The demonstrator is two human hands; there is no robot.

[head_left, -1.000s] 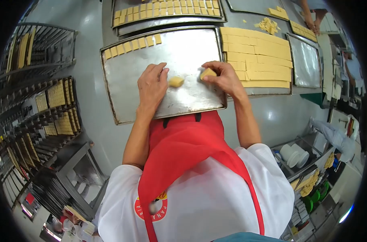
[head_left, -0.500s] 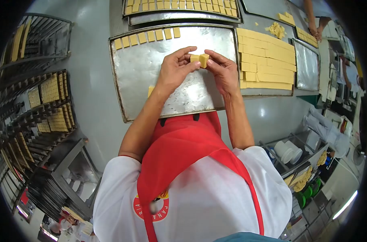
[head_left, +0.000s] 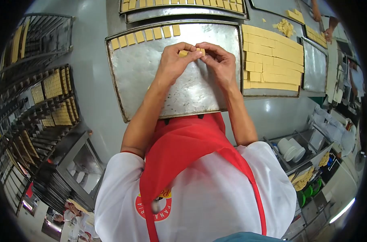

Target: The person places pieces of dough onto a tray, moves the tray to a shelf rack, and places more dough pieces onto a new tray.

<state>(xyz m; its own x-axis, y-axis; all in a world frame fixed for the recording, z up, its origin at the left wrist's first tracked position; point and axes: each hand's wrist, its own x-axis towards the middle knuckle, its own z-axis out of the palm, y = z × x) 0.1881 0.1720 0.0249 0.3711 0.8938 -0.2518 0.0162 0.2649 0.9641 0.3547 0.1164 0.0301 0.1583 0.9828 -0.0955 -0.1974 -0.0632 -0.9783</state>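
Observation:
Both of my hands are close together over a metal baking tray point(head_left: 191, 99). My left hand point(head_left: 174, 62) is closed on a small yellow dough piece point(head_left: 183, 53), held under its fingers. Thumb and fingers of my right hand point(head_left: 220, 60) pinch another dough piece point(head_left: 201, 51), and the left thumb tip reaches it too. Along the tray's far left edge lies a row of several cut dough pieces point(head_left: 148, 34), spaced slightly apart.
Right of the tray, a sheet of dough cut into strips point(head_left: 272, 60) lies on another tray, with dough scraps point(head_left: 285, 27) beyond. A filled tray point(head_left: 183, 5) stands at the back. Racks of trays point(head_left: 50, 92) are on the left. Another person's hand point(head_left: 328, 34) shows at top right.
The two dough pieces, held side by side before, are now apart, one in each hand. My hands have tilted and moved slightly away from me; the view has shifted a little.

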